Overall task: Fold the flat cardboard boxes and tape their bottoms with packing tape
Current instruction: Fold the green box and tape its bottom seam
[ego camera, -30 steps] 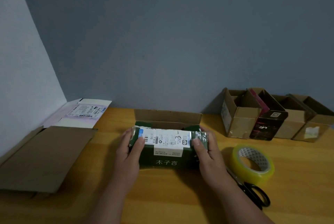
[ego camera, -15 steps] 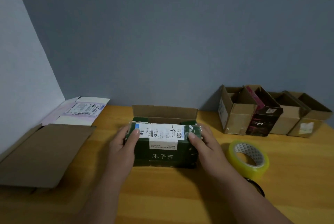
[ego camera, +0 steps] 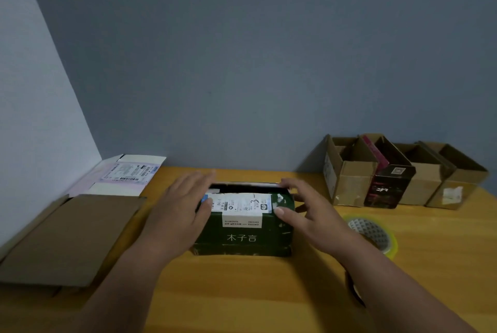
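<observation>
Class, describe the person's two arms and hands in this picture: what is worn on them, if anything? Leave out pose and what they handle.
Both forearms are bare as far as the frame shows; no sleeve reaches into view. The left hand and the right hand wear no gloves, and no ring, watch or bracelet shows on either. The right thumbnail looks short and plain. The light is dim, so fine marks cannot be told.

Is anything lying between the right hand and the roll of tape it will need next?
Nothing visible does. The right hand rests on the right end of the green box, and the tape roll lies just to its right on the bare table. The right forearm partly covers the roll from this view.
</observation>
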